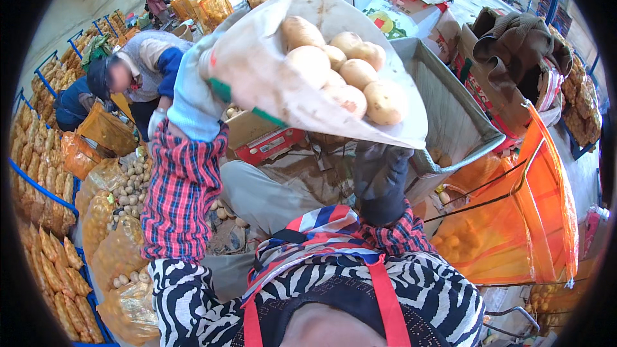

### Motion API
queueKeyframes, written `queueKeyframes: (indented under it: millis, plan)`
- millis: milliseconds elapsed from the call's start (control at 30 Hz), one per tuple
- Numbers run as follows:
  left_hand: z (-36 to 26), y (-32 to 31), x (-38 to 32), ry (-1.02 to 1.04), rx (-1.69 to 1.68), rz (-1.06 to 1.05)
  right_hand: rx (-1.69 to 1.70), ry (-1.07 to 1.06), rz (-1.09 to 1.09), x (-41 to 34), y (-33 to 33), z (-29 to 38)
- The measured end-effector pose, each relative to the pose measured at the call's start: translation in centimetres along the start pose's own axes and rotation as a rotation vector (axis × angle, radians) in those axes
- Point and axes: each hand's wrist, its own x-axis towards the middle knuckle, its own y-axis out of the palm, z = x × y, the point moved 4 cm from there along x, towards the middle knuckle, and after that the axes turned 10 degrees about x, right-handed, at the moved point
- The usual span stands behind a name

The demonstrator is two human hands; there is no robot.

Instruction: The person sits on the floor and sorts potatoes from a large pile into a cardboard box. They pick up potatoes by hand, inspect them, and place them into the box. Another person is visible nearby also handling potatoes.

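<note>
A white sack [260, 58], its wide mouth spread open, hangs tilted before me with several pale potatoes [356, 65] inside near the mouth. My left hand [197, 89], in a light blue glove, grips its gathered left end. Under the sack's lower right edge is my right hand [383, 168] in a dark glove; the sack hides its fingers, so its grip cannot be seen. Right beside the sack stands a deep grey bin [429, 91], with a few potatoes [439, 156] low inside it. A red-sided cardboard box [270, 147] lies partly beneath the sack.
An orange mesh bag [520, 212] with potatoes is stretched open by cords at my right. Loose potatoes [132, 180] and filled mesh bags [115, 250] lie at left. A person [149, 60] bends close by my left arm. Cartons [506, 67] topped with brown cloth stand beyond the bin.
</note>
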Motion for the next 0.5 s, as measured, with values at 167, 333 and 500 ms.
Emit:
queueKeyframes:
  millis: [167, 333, 500]
  plan:
    - [0.0, 4.2, 5.4, -0.005, 0.155, 0.138, 0.398, 0.105, -0.067, -0.3, -2.6, -0.5]
    - [0.4, 5.0, 5.7, 0.016, 0.175, 0.131, 0.328, 0.093, -0.233, -0.5, -3.7, -0.7]
    - [-0.5, 1.4, 3.9, 0.072, 0.098, 0.056, 0.138, 0.157, -0.183, -0.1, -2.5, -0.5]
